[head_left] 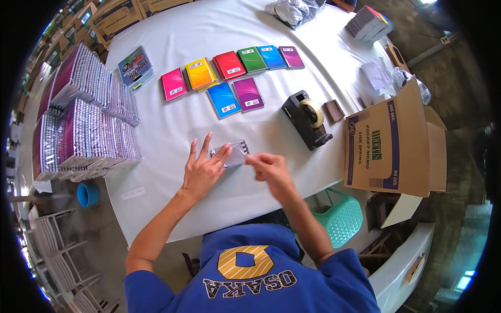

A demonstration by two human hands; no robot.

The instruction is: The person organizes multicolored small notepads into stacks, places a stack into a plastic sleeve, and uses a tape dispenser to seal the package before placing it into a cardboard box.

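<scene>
White cloth-covered table [162,156]; brown cardboard carton [412,141] at right; plastic-wrapped spiral-notebook stack [88,128] at left; black tape dispenser [300,122] this side of the carton. Left hand [202,169] spread, fingers resting on the pad, not clenched. Right hand [269,168] pinched shut at the pad's right edge; can't tell if anything's between the fingertips. Small pale spiral-bound pad [236,156] lies at table's near-middle. Probably best: press it flat, work the edge gently, avoid snagging the black coil [245,146].
</scene>
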